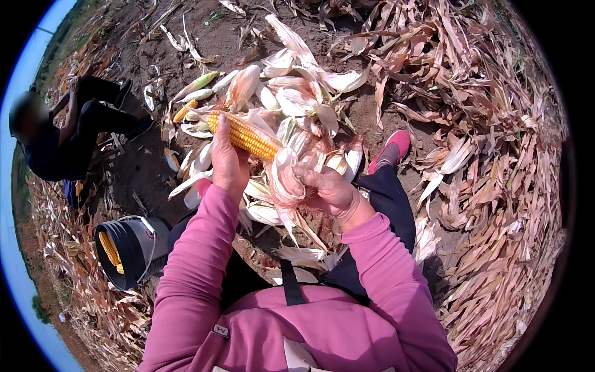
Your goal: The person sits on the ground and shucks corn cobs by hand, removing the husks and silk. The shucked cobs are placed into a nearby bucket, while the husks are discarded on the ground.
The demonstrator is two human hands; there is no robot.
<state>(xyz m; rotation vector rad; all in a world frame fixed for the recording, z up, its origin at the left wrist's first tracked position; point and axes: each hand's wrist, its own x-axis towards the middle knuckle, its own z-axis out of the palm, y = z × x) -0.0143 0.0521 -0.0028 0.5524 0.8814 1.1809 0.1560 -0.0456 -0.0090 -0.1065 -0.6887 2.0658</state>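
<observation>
A yellow ear of corn [246,138] lies across my left hand [229,160], with the thumb pressed along its kernels. Its husk is peeled open, and some pale leaf still runs along the upper side. My right hand [332,190] grips the pulled-back husk [284,174] and its reddish silk at the ear's lower end. Below both hands spreads a heap of corn ears in pale husks [297,100], mixed with loose husk leaves. Another ear with bare kernels [186,111] rests at the heap's left side.
A bucket [160,232] with a black rim stands left of my legs, tilted in view, holding yellow ears [109,249]. A person in dark clothes [69,125] sits on the ground at the far left. Dry corn stalks [492,153] cover the right side.
</observation>
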